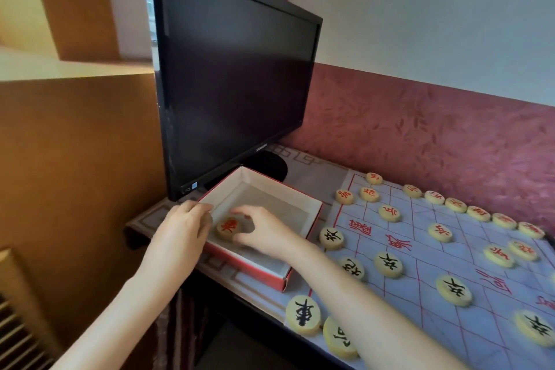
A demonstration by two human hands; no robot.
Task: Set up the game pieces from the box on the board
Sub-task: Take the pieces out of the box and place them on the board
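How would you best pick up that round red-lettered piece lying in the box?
Pinch the piece by its rounded edge, thumb and fingers on opposite sides, coming from above: it lies flat and the box walls block any sideways reach.

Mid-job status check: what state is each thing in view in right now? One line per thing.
box: open, no lid on it
red-marked piece: inside the box, face up, pinched
right hand: in the box, fingers curled round the red-marked piece
left hand: grips the box's left rim
board: spread flat
placed pieces: face up on the board
monitor: screen dark
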